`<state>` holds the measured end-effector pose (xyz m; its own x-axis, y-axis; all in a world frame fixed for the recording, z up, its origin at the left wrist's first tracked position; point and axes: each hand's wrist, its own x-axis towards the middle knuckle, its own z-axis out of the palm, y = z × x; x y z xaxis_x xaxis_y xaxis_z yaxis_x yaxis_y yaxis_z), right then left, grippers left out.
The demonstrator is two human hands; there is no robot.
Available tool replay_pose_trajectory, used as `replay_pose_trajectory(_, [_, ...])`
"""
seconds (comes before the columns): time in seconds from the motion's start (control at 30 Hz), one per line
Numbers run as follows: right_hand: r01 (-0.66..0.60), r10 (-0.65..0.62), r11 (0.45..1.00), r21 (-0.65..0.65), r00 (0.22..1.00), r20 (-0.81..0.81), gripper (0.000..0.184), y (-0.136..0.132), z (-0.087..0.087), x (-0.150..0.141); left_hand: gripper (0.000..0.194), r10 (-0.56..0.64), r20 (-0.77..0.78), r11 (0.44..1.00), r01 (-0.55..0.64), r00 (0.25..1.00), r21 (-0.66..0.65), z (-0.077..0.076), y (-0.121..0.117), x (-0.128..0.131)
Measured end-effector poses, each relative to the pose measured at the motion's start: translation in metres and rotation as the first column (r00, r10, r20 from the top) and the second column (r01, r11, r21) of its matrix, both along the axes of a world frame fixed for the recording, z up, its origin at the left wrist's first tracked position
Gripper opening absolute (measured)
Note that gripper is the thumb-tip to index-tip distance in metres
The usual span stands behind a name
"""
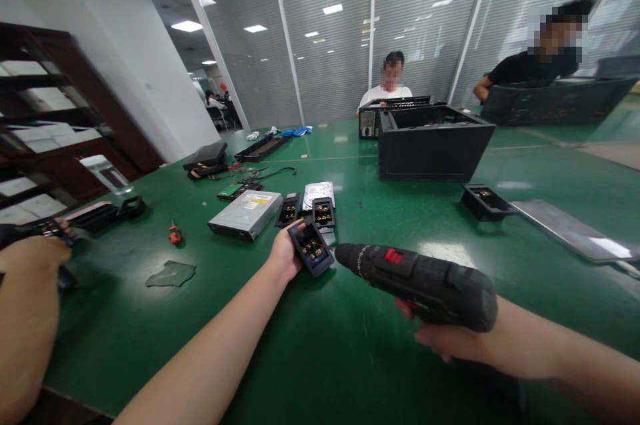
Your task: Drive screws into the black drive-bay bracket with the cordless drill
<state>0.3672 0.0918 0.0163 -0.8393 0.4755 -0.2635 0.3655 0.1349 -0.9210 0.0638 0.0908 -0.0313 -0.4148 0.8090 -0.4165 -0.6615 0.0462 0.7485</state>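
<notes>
My left hand (286, 255) is closed around the side of a small black plastic box with brass-coloured metal pieces inside (311, 253), tilted above the table. A black cordless drill (420, 281) with a red switch sits in my right hand (460, 338), whose fingers wrap its grip. The drill points left, and its thin bit reaches the box's right edge; whether it touches a screw I cannot tell. Just behind lie two similar black boxes, one on the left (289, 210) and one on the right (323, 211), next to a hard drive (317, 191).
A silver optical drive (245, 213), a screwdriver (175, 233) and a greyish flat piece (171, 274) lie on the left. Black computer cases (430, 148) stand farther back. Another black box (484, 201) and a tablet-like slab (575, 228) are right. A co-worker's arm (30, 305) enters left; two people sit opposite.
</notes>
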Motion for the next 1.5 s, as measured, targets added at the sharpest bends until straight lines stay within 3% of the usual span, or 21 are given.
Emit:
replay_pose_trajectory(0.77, [0.044,-0.043,0.999,-0.013,0.998,0.037,0.024,-0.0022,0.0054,-0.0017,0.011,-0.008,-0.027,0.999,0.009,1.0,0.042,-0.0003,-0.0002,0.0013])
replay_pose_trajectory(1.2, [0.001,-0.003,1.0,0.024,0.999,0.053,0.022,-0.0013,0.0032,-0.0011,0.01,0.006,-0.006,1.0,-0.006,1.0,0.015,0.0013,0.0011,0.0024])
replay_pose_trajectory(1.5, [0.029,-0.029,0.999,-0.026,0.999,0.02,0.023,-0.0021,0.0014,-0.0008,0.01,0.013,-0.003,1.0,-0.013,1.0,0.011,0.003,0.0006,0.0038])
